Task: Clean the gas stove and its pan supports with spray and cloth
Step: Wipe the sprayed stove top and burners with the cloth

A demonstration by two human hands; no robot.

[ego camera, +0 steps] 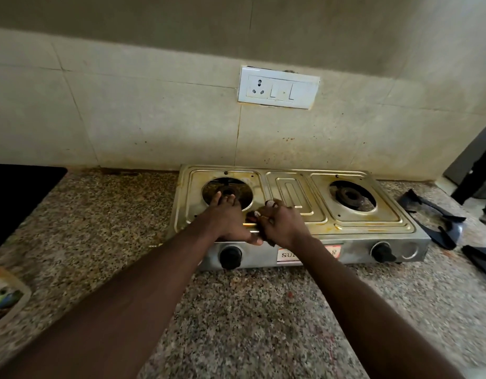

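Stove: the gas stove point(359, 222) is set on a speckled granite counter point(250, 310); its stamped steel is yellowed with grease.
Supports: dark, angular pan supports point(433, 214) are laid to its right.
Left hand point(228, 220): pressed flat, fingers straight and together over the burner hole point(236, 187).
Right hand point(283, 228): curled round a dark wad point(269, 242), likely cloth.
Risk: fingertips could be cut on the hole's edge.

A home kitchen: a two-burner gas stove point(296, 212) on a speckled stone table point(250, 310), tiled wall point(140, 119), wall socket point(278, 87).
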